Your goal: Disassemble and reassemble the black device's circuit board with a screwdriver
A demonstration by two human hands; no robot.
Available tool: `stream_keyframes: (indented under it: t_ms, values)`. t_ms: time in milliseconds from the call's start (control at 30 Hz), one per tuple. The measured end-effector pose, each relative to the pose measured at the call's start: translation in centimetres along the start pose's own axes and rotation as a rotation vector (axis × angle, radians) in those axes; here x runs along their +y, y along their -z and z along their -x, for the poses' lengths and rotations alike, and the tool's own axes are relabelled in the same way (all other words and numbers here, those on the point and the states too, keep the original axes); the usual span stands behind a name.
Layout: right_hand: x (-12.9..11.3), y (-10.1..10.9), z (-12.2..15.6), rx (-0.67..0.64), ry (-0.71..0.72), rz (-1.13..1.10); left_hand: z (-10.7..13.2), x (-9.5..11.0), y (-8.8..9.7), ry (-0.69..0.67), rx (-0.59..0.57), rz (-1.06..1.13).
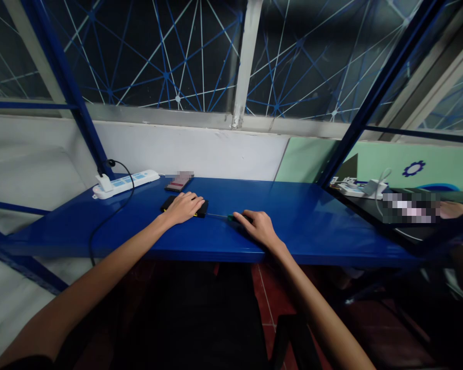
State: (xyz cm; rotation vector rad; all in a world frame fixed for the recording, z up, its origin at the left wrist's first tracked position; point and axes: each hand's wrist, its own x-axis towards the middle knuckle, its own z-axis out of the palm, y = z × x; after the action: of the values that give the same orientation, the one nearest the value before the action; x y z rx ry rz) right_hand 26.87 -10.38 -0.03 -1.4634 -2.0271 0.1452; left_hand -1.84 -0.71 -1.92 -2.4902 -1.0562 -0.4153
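Note:
My left hand (184,207) lies over a flat black case (202,208) with yellow marks along its near edge, its fingers draped across the top and holding it on the blue table. My right hand (260,226) is closed around the handle of a screwdriver (218,216). Its thin shaft points left, and the tip is at or close to the right end of the case. A bit of green handle shows by my thumb; the rest is hidden in the palm.
A phone (178,182) lies just behind the case. At the back left is a white power strip (127,183), whose black cable (128,200) hangs over the front edge. Blue posts frame the table (231,245). On the right, another person's hand (456,209) is beside a blurred-out patch.

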Motion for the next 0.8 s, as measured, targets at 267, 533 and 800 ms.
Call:
stream_keyframes:
  t_ms: [267, 533, 800]
  values:
    - [0.2, 0.0, 0.1, -0.02, 0.049, -0.188, -0.1, -0.1, 0.0, -0.012, -0.005, 0.011]
    - [0.3, -0.3, -0.1, -0.002, 0.089, 0.02, -0.1, 0.1, 0.4, -0.009, -0.018, -0.022]
    - [0.3, 0.0, 0.2, -0.057, 0.058, -0.194, 0.0, 0.0, 0.1, -0.018, -0.016, -0.032]
